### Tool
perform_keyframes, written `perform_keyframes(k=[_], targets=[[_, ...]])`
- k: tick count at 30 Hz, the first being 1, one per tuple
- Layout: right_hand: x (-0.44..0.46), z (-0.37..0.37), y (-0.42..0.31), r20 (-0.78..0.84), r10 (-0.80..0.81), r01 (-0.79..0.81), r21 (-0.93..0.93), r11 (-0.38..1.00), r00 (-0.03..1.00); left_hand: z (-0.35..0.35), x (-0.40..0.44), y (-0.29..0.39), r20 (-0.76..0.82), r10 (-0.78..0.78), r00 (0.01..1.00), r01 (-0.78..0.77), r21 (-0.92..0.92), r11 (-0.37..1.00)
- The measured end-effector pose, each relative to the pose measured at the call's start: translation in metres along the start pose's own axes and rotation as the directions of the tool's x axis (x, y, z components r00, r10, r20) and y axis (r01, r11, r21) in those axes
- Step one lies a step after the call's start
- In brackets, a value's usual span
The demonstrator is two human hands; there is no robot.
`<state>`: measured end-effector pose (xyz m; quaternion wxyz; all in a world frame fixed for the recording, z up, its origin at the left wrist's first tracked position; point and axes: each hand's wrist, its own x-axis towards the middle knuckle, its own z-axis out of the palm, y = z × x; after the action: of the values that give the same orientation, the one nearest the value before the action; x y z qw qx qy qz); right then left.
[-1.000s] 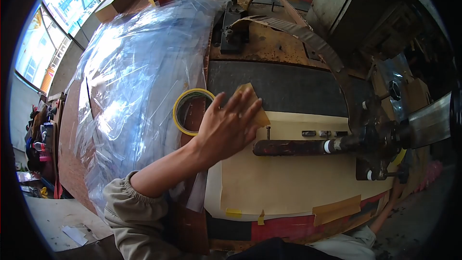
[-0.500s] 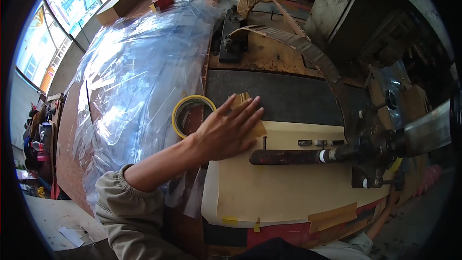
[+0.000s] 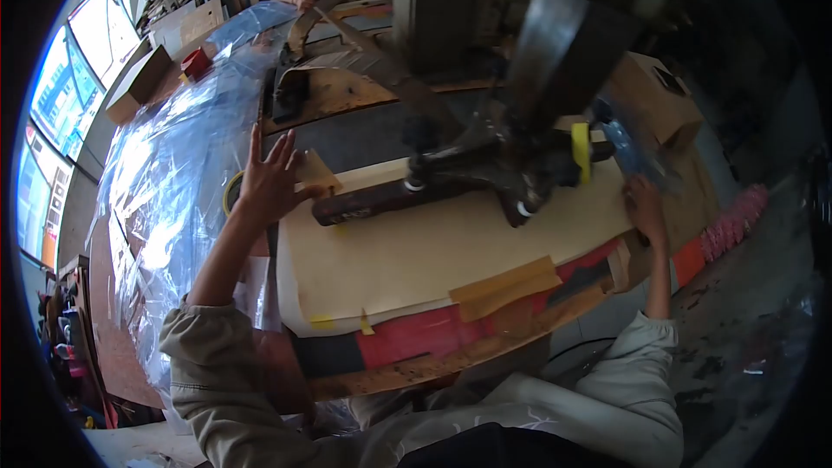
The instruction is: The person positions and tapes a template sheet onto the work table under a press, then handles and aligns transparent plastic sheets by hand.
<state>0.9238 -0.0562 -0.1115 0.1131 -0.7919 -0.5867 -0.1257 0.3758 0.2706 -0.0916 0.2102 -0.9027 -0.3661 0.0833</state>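
Broadly, clear plastic sheeting covered the left of the bench, and to its right lay the cream sheet, passing beneath the machine's dark cylindrical bar. Your left forearm ran forward from its gathered cuff, leaning slightly right; your right forearm pointed almost straight ahead. A brown tape strip crossed the cream sheet's near edge. Your left hand was spread by that sheet's far left corner, fingers pointing away from you, thumb angled out toward the bar's free end. Your right hand was at the sheet's right end, fingers bent; whether it pinched anything, I couldn't tell. A yellow-rimmed tape roll sat partly behind your left wrist, and a small tan piece was just beside that hand's fingers.
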Motion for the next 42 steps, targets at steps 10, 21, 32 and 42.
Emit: perform_keyframes(k=[10,21,32,42], targets=[[0.097,-0.065,-0.005,0.482,-0.099,0.016,0.172,0.985,0.871,-0.058,-0.133,0.080,-0.087,-0.227,0.970,0.189,-0.317,0.929],[0.204,-0.013,-0.010,0.467,-0.544,0.025,0.743,0.669,0.697,-0.072,-0.210,0.213,0.008,-0.208,0.978,0.180,-0.536,0.825],[0.242,0.024,-0.060,0.517,-0.736,0.257,0.712,0.653,0.438,-0.022,-0.241,0.208,-0.312,-0.491,0.813,0.367,-0.380,0.849],[0.245,0.017,-0.088,0.719,-0.546,-0.013,0.610,0.792,0.430,-0.016,-0.240,0.204,-0.562,-0.301,0.771,0.189,-0.250,0.950]])
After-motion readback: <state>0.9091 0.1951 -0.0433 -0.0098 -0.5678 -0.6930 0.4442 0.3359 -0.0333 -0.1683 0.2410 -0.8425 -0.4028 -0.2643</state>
